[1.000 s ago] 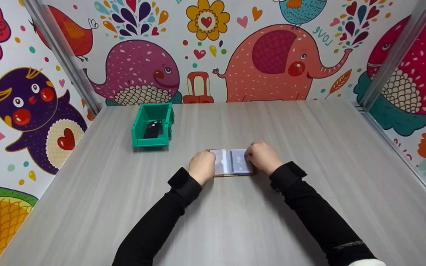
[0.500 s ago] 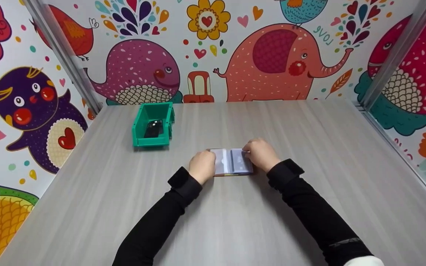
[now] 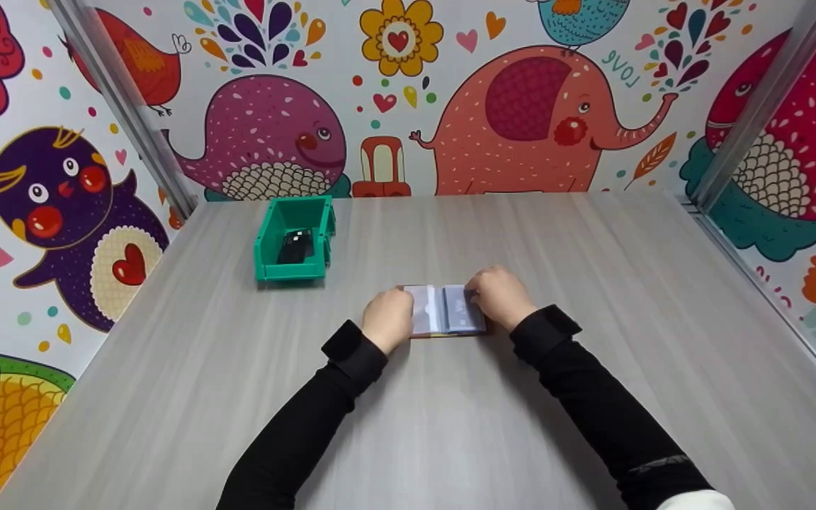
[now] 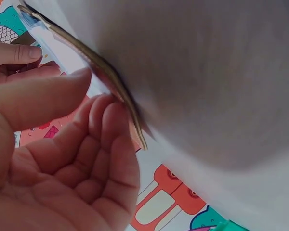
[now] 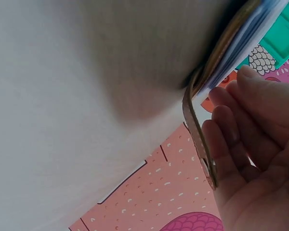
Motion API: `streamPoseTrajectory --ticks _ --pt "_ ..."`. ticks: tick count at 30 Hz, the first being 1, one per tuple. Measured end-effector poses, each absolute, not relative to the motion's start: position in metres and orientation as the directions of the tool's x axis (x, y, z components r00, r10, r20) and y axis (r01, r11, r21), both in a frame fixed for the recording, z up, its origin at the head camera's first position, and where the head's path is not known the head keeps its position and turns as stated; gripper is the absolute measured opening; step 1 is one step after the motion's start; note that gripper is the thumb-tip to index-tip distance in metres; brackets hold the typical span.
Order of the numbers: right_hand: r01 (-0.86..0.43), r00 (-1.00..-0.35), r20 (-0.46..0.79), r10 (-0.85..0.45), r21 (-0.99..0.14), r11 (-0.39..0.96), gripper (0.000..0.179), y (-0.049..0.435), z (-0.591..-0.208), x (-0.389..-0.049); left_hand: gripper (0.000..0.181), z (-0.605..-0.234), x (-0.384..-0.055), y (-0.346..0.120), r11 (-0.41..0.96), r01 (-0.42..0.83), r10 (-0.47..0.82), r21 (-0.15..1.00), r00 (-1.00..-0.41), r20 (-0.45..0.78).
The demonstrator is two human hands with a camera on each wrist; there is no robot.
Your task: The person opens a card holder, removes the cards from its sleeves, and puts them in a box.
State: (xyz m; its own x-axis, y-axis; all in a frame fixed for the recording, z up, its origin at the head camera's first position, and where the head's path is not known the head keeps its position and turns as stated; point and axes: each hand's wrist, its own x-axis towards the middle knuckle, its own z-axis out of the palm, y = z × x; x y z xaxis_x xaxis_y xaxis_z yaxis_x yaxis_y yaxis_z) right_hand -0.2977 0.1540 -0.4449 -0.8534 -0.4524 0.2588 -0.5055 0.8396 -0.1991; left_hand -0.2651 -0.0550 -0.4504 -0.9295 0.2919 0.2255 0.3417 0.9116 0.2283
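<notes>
A small card holder [image 3: 426, 312] with clear sleeves lies spread on the table, its brown cover underneath. My left hand [image 3: 388, 320] rests on its left half; in the left wrist view that hand's bent fingertips touch the inner side of the cover [image 4: 113, 79]. At the right edge is my right hand [image 3: 501, 297], its thumb and fingertips by the upper corner of the sleeves. The right wrist view shows the stacked sleeves [image 5: 248, 41] beside loosely bent fingers, and a narrow strap [image 5: 197, 130] sticking out past the little finger. Whether a sleeve is pinched there is hard to see.
A green plastic bin [image 3: 291, 272] stands at the back left of the table [image 3: 443, 425], with a dark object [image 3: 295, 246] inside. Printed wall panels with cartoon animals and metal corner posts [image 3: 137, 113] enclose the back and sides.
My right hand has shifted slightly up and left along the right edge of the card holder. My left hand and the card holder have hardly moved.
</notes>
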Motion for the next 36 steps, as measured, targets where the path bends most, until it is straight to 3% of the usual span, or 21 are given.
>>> streamPoseTrajectory --ticks 12,36 --pt "-0.524 -0.834 0.251 -0.491 -0.083 0.848 0.009 0.1511 -0.4453 -0.2957 0.015 -0.4503 -0.2645 -0.0551 0.91 0.354 0.297 0.216 -0.92 0.254" --pt "-0.613 -0.759 0.307 -0.574 -0.04 0.789 0.004 0.1526 -0.447 -0.2914 0.017 -0.4505 -0.2626 -0.0575 0.894 0.381 0.311 0.238 -0.907 0.282"
